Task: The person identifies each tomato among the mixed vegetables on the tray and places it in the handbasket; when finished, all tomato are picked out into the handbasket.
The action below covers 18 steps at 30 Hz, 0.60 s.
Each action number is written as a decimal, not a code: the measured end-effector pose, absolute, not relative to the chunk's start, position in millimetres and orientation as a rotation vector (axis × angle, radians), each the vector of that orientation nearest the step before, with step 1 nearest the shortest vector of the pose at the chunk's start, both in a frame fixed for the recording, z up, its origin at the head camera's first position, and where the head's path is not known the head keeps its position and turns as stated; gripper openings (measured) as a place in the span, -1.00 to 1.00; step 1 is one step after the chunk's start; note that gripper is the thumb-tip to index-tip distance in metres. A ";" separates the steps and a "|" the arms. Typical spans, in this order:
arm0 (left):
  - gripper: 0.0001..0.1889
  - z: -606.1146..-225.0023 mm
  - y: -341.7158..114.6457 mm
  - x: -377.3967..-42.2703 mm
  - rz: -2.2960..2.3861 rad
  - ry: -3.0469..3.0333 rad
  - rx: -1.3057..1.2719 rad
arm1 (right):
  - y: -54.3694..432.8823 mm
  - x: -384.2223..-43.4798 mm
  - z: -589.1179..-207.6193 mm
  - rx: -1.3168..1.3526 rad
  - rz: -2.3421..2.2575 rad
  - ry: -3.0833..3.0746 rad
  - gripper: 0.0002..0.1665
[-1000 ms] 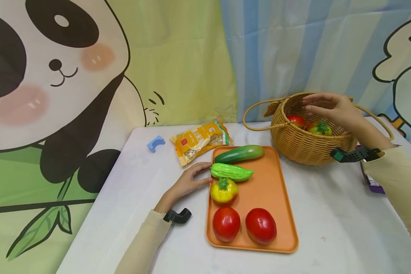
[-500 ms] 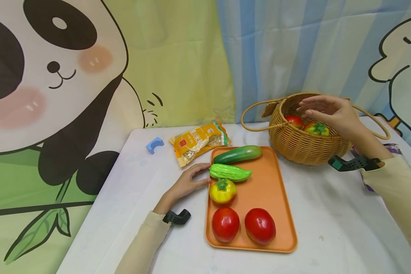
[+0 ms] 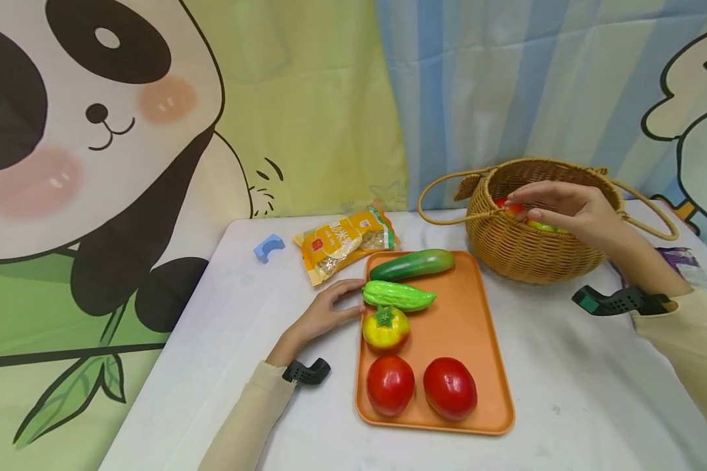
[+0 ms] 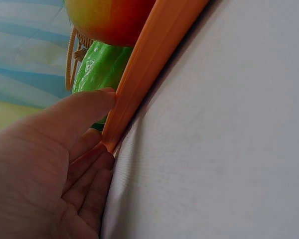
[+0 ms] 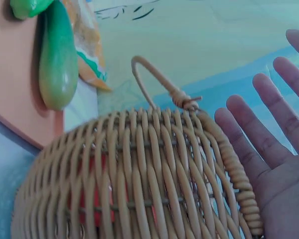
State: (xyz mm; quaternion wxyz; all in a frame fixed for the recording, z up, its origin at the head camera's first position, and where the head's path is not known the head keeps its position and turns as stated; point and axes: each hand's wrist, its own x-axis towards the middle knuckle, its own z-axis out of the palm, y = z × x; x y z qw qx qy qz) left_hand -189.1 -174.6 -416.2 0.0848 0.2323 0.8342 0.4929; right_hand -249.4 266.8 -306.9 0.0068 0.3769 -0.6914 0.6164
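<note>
My left hand (image 3: pixel 325 315) lies on the table at the left side of the orange tray (image 3: pixel 459 327), its thumb and fingertips touching the tray's outer edge. On the tray are a cucumber (image 3: pixel 412 264), a bright green bitter gourd (image 3: pixel 398 296), a yellow-red tomato (image 3: pixel 385 329) and two red tomatoes (image 3: pixel 390 384). My right hand (image 3: pixel 583 212) hovers over the near rim of the wicker basket (image 3: pixel 536 255), holding nothing; the right wrist view shows its fingers (image 5: pixel 269 144) extended. Inside the basket, a red tomato (image 3: pixel 509 207) and a partly hidden yellow-green one (image 3: pixel 543 226) show.
A yellow food packet (image 3: pixel 347 242) lies behind the tray, with a small blue arch-shaped block (image 3: pixel 268 248) to its left. Under my right forearm is a purple packet (image 3: pixel 686 261). The basket's handles (image 3: pixel 433 219) stick out to both sides.
My right hand has drawn back slightly toward me and lower over the basket's near rim, covering more of the tomato inside. The left hand stays by the tray.
</note>
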 end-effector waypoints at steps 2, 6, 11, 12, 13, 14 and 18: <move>-0.47 -416.0 -174.4 -189.2 1.469 2.488 0.691 | 265.7 -247.4 -309.4 1.250 1.987 -2.101 -0.61; -0.47 -415.4 -174.2 -188.7 1.469 2.488 0.676 | 261.7 -245.5 -313.0 1.342 2.043 -2.011 -0.61; -0.47 -414.6 -174.2 -188.5 1.459 2.492 0.668 | 256.7 -242.3 -315.6 1.461 1.998 -1.980 -0.61; -0.46 -414.5 -174.1 -188.4 1.457 2.493 0.670 | 255.9 -241.0 -316.0 1.484 1.984 -1.979 -0.62; -0.46 -414.2 -174.0 -188.4 1.457 2.495 0.671 | 255.0 -239.7 -316.3 1.512 1.974 -1.975 -0.63; -0.46 -414.2 -173.9 -188.4 1.456 2.499 0.676 | 254.2 -238.3 -316.6 1.536 1.962 -1.972 -0.63; -0.46 -413.3 -173.7 -188.2 1.446 2.505 0.688 | 248.9 -232.5 -316.4 1.657 1.953 -1.904 -0.62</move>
